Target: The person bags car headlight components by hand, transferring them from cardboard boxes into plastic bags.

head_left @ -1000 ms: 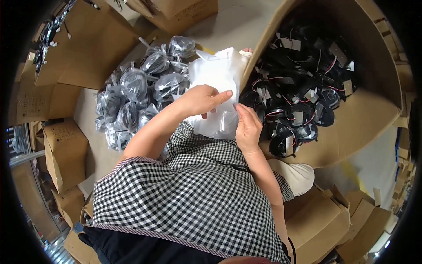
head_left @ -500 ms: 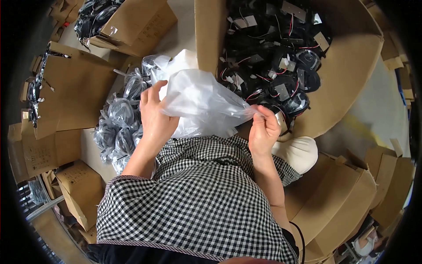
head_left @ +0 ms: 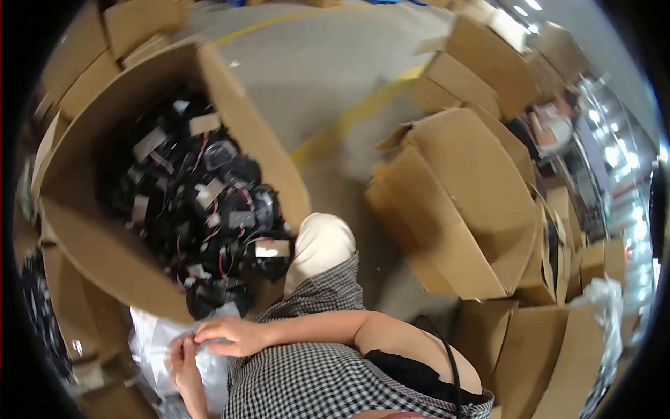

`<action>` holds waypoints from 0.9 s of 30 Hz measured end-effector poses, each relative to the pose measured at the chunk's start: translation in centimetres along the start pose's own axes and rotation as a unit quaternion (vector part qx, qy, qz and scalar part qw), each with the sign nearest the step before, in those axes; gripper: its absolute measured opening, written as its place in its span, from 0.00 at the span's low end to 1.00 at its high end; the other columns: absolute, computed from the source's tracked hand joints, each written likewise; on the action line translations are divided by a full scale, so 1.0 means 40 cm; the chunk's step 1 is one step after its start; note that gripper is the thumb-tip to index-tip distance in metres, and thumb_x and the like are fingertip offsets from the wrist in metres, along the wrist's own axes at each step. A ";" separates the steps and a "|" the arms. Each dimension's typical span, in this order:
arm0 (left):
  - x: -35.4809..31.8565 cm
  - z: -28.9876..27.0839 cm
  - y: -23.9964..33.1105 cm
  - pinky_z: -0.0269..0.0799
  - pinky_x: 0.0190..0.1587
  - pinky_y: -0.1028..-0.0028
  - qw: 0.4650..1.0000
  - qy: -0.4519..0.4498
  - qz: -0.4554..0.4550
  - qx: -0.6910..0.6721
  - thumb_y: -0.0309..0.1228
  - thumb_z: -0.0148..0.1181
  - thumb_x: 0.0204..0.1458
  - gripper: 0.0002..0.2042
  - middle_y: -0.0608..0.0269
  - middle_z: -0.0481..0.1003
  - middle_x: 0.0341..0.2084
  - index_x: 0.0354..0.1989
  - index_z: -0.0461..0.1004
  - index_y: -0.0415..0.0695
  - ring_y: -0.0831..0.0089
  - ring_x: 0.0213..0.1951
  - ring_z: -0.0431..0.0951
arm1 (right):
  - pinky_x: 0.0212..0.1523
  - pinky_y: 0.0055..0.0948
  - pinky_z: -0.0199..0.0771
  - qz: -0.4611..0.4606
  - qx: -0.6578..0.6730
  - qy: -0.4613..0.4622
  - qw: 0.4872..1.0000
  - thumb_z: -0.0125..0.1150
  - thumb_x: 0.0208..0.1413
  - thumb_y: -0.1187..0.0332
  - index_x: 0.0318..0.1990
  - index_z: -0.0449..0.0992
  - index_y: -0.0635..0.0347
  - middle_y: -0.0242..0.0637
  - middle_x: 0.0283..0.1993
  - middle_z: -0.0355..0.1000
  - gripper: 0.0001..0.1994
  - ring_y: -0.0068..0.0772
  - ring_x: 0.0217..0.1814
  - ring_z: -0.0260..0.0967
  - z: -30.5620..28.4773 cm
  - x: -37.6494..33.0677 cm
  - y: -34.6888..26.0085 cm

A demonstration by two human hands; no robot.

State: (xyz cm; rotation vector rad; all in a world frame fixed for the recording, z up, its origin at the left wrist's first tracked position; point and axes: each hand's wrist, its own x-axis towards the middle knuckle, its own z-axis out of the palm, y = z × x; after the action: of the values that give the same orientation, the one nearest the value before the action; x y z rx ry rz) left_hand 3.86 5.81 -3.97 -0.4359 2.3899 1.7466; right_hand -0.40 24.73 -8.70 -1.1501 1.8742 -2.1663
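At left, the cardboard carton [head_left: 80, 220] faces you open, probably for easy reach into its black parts [head_left: 185, 234]. Lower left, translucent plastic [head_left: 148, 349] lies close, seemingly for handiness; your left hand [head_left: 183, 366], fingers bent, meets your right hand [head_left: 236, 336] over it, whether gripping you can't tell.

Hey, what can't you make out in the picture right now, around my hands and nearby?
All in the head view:
- Left hand and right hand: motion blur hides what the fingertips pinch, if anything.
- Left forearm: cut off by the lower edge.
- White plastic: blurred and partly behind the hands.
- Black parts: lower ones hidden by those on top.
- Person in the background: small, blurred.
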 end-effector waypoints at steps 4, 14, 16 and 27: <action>0.014 0.070 0.032 0.65 0.54 0.71 0.996 -0.025 0.033 -0.081 0.36 0.51 0.61 0.16 0.55 0.74 0.43 0.50 0.71 0.37 0.69 0.48 0.72 | 0.41 0.31 0.72 0.191 0.148 0.066 0.968 0.62 0.52 0.69 0.45 0.69 0.68 0.45 0.42 0.70 0.16 0.38 0.41 0.71 -0.026 0.020 -0.031; 0.071 0.025 -0.025 0.46 0.65 0.57 0.893 0.009 0.214 0.396 0.44 0.43 0.63 0.22 0.51 0.73 0.51 0.53 0.72 0.39 0.59 0.57 0.68 | 0.28 0.19 0.69 0.213 0.543 0.210 0.784 0.60 0.52 0.77 0.40 0.75 0.62 0.30 0.31 0.73 0.08 0.18 0.28 0.68 -0.160 0.040 -0.053; 0.079 0.025 -0.005 0.41 0.67 0.52 0.764 0.063 0.102 0.634 0.42 0.46 0.60 0.21 0.51 0.72 0.51 0.53 0.72 0.40 0.53 0.57 0.66 | 0.36 0.29 0.75 0.059 0.590 0.200 0.780 0.58 0.54 0.78 0.42 0.75 0.62 0.34 0.35 0.73 0.09 0.27 0.35 0.72 -0.254 0.030 -0.108; 0.200 0.075 0.113 0.58 0.62 0.52 0.710 -0.005 0.497 0.498 0.30 0.64 0.39 0.07 0.54 0.72 0.22 0.18 0.74 0.40 0.55 0.37 0.72 | 0.42 0.39 0.73 0.330 -0.316 0.300 0.838 0.59 0.44 0.73 0.48 0.71 0.63 0.46 0.34 0.72 0.20 0.47 0.39 0.72 -0.458 -0.114 0.025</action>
State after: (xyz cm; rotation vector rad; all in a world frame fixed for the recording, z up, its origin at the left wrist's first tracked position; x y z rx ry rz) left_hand -5.31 8.77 -3.13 1.1695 3.2537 0.1916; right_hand -7.69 41.93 -11.54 0.2918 2.7858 -1.6148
